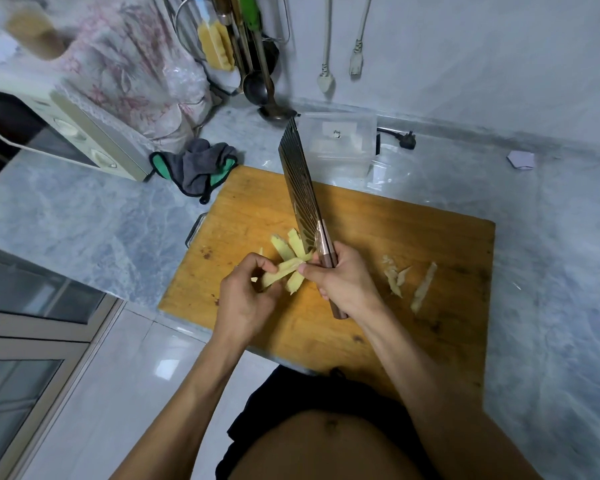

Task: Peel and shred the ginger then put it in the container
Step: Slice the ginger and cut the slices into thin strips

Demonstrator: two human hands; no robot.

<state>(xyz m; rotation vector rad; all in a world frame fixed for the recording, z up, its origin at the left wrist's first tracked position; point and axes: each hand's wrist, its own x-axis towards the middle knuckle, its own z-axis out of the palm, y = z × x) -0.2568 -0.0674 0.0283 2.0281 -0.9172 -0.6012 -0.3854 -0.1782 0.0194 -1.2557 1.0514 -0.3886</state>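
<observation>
Ginger (pixel 284 268) between hands; peelings (pixel 406 278) beside.

A single wide-angle view looks from head height forward and steeply down, close over the board (pixel 378 237), which fills the middle of the picture with both hands just below centre, the left hand (pixel 243 299) and the right hand (pixel 343 282). The counter (pixel 84 209) runs off to the left and right edges and bends with the lens, and the wall (pixel 482 57) closes the top. The person's own arms and torso enter from the bottom edge, with floor at the lower left.
</observation>
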